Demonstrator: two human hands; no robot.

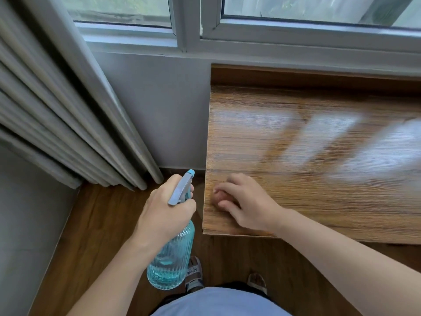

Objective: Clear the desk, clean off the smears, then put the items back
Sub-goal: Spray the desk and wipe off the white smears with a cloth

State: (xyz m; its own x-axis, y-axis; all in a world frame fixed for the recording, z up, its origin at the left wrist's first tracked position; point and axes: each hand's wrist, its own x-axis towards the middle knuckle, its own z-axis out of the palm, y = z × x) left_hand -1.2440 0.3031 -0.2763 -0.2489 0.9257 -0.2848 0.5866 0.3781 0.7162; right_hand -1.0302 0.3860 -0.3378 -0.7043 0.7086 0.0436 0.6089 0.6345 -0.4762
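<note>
A person's left hand (pixel 167 207) grips the neck of a ribbed blue spray bottle (pixel 172 254), held off the left edge of the wooden bench (pixel 319 156), nozzle toward the window. The right hand (pixel 245 200) rests near the bench's front left corner, fingers loosely spread and grasping nothing. Grey curtains (pixel 57 122) hang at left above the wood floor (pixel 95 224).

Soft daylight enters through the window (pixel 296 10) at the top and throws pale, smeared reflections across the glossy worktop (pixel 319 144). Motion blur softens the wood grain, and the wide lens bends the curtain (pixel 57 110) outward.
</note>
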